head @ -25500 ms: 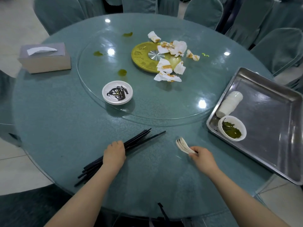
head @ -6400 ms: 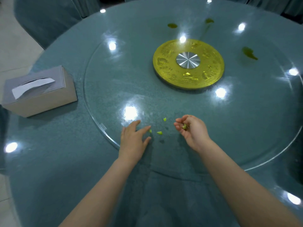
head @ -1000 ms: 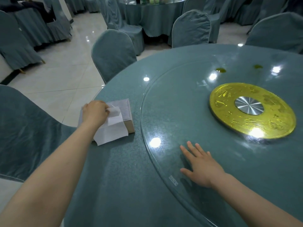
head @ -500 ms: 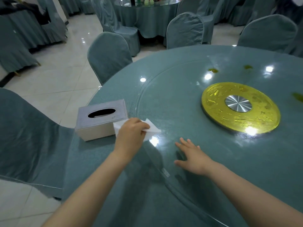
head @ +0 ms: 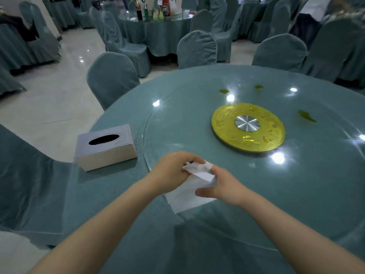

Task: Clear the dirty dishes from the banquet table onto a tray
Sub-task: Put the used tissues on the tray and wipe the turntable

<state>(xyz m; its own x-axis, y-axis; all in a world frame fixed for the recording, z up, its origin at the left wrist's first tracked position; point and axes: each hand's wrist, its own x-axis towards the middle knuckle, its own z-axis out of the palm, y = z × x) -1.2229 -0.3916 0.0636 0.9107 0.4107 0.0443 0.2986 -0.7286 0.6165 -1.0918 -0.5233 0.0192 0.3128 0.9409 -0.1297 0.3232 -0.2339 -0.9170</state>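
- moved: your right hand (head: 223,186) has left the glass and joined your left hand (head: 169,171) on the tissue (head: 189,192).
- fingers: both pinch its top edge.
- advice: fold thick — wipe the green smears (head: 307,116); dishes, tray out of view.

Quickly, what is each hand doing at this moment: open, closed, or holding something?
Left hand: closed, pinching the white paper tissue.
Right hand: closed, holding the same tissue at its other side.
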